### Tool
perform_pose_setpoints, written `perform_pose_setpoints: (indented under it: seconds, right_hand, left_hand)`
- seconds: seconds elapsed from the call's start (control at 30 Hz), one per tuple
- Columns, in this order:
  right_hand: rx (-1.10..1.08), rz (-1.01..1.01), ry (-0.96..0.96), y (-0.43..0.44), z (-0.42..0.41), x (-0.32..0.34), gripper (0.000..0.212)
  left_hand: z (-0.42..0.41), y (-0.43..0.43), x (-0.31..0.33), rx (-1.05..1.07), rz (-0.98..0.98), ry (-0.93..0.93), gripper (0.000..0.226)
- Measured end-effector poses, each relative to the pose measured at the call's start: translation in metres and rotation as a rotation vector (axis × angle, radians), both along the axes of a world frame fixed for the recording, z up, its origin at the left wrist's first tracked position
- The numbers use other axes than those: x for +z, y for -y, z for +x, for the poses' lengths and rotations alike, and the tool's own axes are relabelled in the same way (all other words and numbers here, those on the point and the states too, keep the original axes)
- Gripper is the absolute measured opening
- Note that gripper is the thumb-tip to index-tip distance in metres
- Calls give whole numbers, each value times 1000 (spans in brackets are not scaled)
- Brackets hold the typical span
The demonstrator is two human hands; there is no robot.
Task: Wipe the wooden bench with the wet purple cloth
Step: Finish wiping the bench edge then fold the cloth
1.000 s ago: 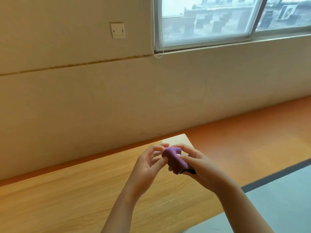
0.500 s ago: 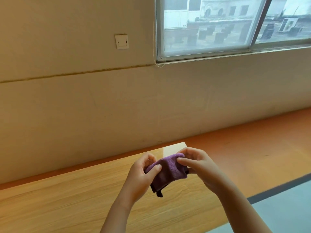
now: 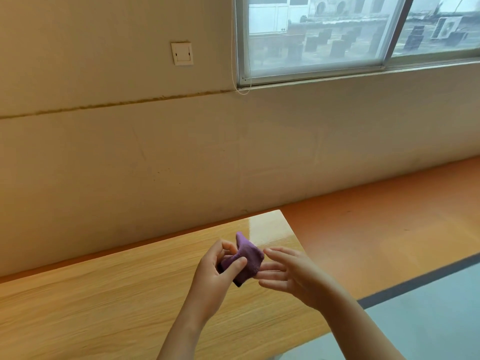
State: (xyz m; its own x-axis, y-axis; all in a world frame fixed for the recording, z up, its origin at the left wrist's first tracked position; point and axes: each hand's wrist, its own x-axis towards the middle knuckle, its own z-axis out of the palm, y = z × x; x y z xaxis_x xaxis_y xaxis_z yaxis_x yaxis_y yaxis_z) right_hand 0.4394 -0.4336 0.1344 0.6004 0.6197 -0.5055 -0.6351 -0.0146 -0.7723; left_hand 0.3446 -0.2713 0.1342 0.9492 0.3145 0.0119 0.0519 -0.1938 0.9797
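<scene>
loosely bunched purple cloth (image 3: 248, 257), left hand (image 3: 213, 279) pinching

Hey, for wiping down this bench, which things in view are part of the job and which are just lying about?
Part of the job: purple cloth, pinched in the left hand; right hand, fingers straight beside the cloth; wooden bench below them.

Just there: wall switch; window; thin cord hanging by the window frame; orange floor.

Left hand (image 3: 215, 272) pinching purple cloth (image 3: 248, 258), right hand (image 3: 294, 278) straight-fingered beside it, above wooden bench (image 3: 104, 294)
</scene>
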Motion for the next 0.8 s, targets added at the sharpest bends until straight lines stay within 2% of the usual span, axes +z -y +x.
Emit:
perform_pose_setpoints:
  seconds: [0.1,0.23,0.3,0.4,0.47,0.57,0.63,0.7,0.8]
  right_hand:
    - [70,-40,41,-1,-6,-5,29]
    - [-19,-64,126,3,-8,-8,26]
    - [-38,-74,197,5,-8,-6,20]
    - [-37,-62,301,3,-9,1,11]
    - [-22,-62,360,-2,-13,3,10]
    - [-2,-110,473,-6,-17,1,12]
    - [15,-137,544,-7,-19,0,13]
    - [27,-159,623,-9,-21,1,11]
    - [38,-166,682,-10,-22,0,9]
  left_hand:
    - [-4,4,-4,-36,-19,-15,20]
    - [-10,3,-8,-72,-153,-25,8]
    - [-11,3,-10,-93,-250,-16,16]
    - [-11,7,-12,-62,-496,-52,23]
    - [-11,8,-15,-95,-607,-85,39]
    - [-12,3,-17,-232,-621,-94,64]
    - [-13,-2,-18,-296,-588,-109,69]
    - [-14,-7,-20,-324,-558,-108,65]
    - [-13,-12,-27,-296,-525,-74,40]
